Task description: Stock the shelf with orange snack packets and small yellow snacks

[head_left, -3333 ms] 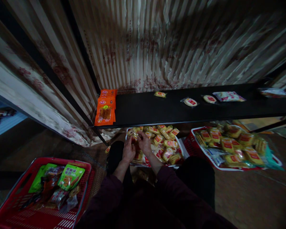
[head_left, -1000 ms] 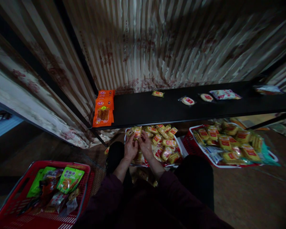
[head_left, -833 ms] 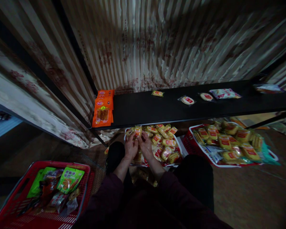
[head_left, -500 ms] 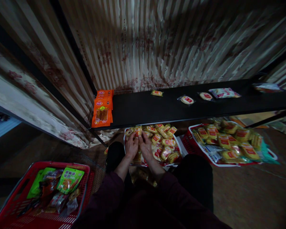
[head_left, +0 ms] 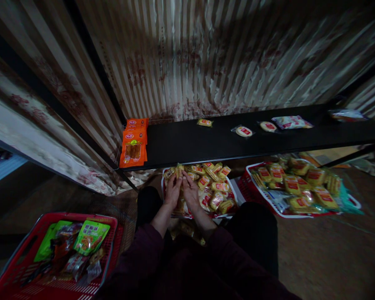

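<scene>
My left hand (head_left: pixel 173 191) and my right hand (head_left: pixel 190 192) come together over the left edge of a basket (head_left: pixel 236 195) of wrapped snacks. Between their fingertips is a small clear-wrapped cracker packet (head_left: pixel 179 169), pale yellow and partly covered by the fingers. Both hands are closed on it. Around and beneath them lie several similar packets with red and yellow labels, such as one snack packet (head_left: pixel 220 186) to the right.
Just beyond the hands runs a black shelf (head_left: pixel 175 143) bearing orange snack bags (head_left: pixel 133 148) and a few wrapped snacks. A second full basket (head_left: pixel 248 177) stands to the right. At lower left is a red basket (head_left: pixel 15 262) with a green bag (head_left: pixel 91 236). My knees flank the middle basket.
The cracker packet has turned slightly between my fingers, and its red label shows less. My fingertips have drawn closer together. The view has shifted slightly.
</scene>
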`<state>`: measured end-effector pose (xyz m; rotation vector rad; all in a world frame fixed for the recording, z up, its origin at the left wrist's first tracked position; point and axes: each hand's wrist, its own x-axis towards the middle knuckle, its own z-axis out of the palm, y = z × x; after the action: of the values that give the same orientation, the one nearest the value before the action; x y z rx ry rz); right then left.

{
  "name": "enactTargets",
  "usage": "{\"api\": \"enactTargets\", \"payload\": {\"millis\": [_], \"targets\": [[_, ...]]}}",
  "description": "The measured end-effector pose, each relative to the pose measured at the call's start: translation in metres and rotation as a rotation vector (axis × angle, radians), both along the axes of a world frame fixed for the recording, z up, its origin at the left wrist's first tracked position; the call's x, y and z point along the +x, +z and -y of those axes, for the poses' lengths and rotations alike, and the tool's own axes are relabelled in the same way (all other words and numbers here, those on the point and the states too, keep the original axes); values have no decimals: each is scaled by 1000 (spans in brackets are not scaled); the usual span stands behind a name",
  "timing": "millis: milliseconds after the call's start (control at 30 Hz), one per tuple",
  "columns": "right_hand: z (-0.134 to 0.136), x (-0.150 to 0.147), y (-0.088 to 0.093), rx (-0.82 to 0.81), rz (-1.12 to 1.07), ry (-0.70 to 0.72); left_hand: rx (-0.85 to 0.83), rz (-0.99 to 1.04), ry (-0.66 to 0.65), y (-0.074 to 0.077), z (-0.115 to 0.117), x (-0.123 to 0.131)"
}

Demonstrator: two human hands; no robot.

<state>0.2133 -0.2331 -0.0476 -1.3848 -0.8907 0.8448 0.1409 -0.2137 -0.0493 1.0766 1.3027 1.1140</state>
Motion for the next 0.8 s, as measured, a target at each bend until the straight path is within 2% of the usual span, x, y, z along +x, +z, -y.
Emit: {"api": "enactTargets", "payload": {"millis": [167, 333, 567, 800], "targets": [[0, 0, -10, 29, 72, -37, -172, 192, 120, -2, -1, 2], [-1, 0, -17, 39, 78, -65, -206, 391, 120, -2, -3, 0], [-3, -2, -16, 31, 58, -90, -239, 483, 165, -5, -2, -1], [-7, -4, -15, 40, 38, -80, -282, 563, 196, 3, -3, -2]]}}
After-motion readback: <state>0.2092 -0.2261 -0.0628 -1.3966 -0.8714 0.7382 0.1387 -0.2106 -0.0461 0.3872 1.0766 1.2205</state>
